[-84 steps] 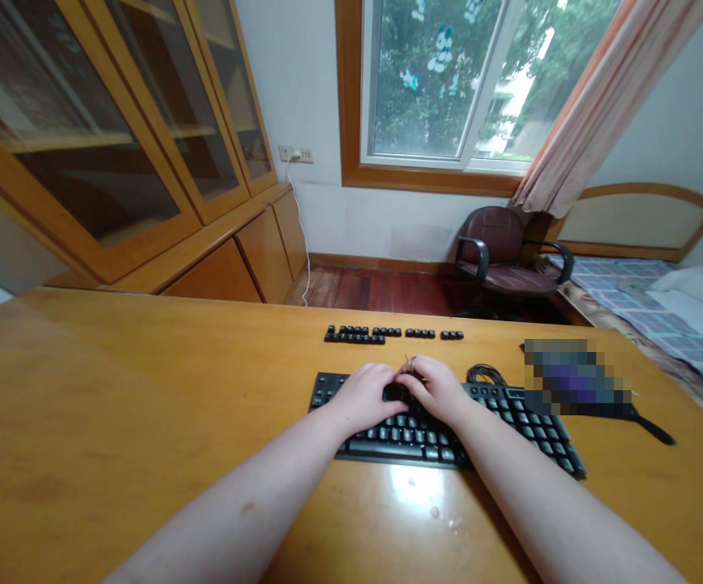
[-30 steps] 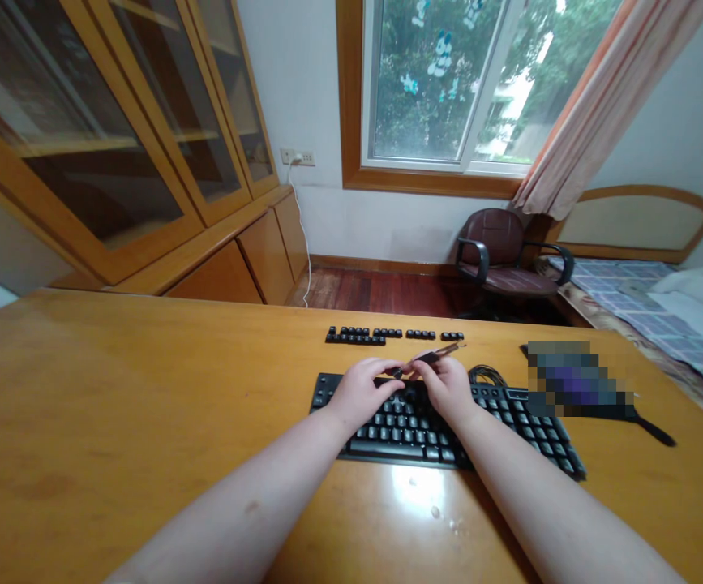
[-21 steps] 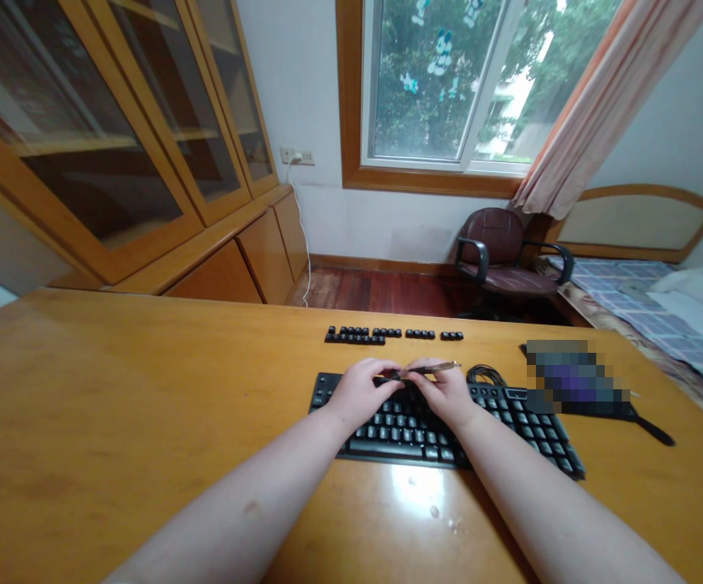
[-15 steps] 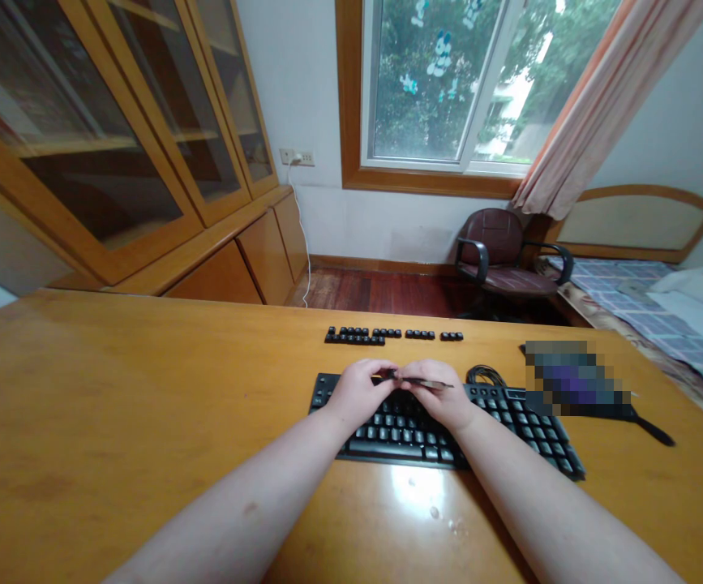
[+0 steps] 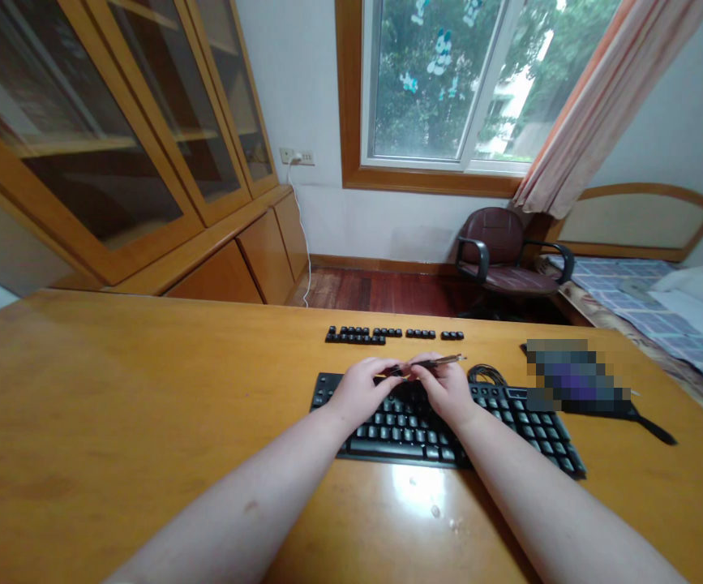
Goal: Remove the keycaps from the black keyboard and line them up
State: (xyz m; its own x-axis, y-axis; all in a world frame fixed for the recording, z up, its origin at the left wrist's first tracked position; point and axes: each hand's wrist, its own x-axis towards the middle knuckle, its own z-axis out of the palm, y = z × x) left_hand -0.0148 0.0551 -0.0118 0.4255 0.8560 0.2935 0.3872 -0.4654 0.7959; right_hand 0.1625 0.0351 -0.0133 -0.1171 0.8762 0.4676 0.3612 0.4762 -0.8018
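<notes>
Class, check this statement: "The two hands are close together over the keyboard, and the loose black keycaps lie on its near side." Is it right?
No: the head view shows the loose black keycaps on the far side of the keyboard. The rest stands: the left hand and the right hand are close together over it.

Pinched a small dark piece [image 5: 396, 371], partly hidden, in the fingers of the left hand [image 5: 360, 393] and held a slim tool [image 5: 447, 360] in those of the right hand [image 5: 447, 395], close beside it. Had a black keyboard [image 5: 384, 448] beneath the fingers, short rows of black keycaps [image 5: 357, 335] beyond them on the wooden desk [image 5: 144, 405], a coiled cable [image 5: 487, 374] just to their right, a blurred dark item [image 5: 576, 381] farther right, and a maroon chair [image 5: 494, 239] well beyond.
</notes>
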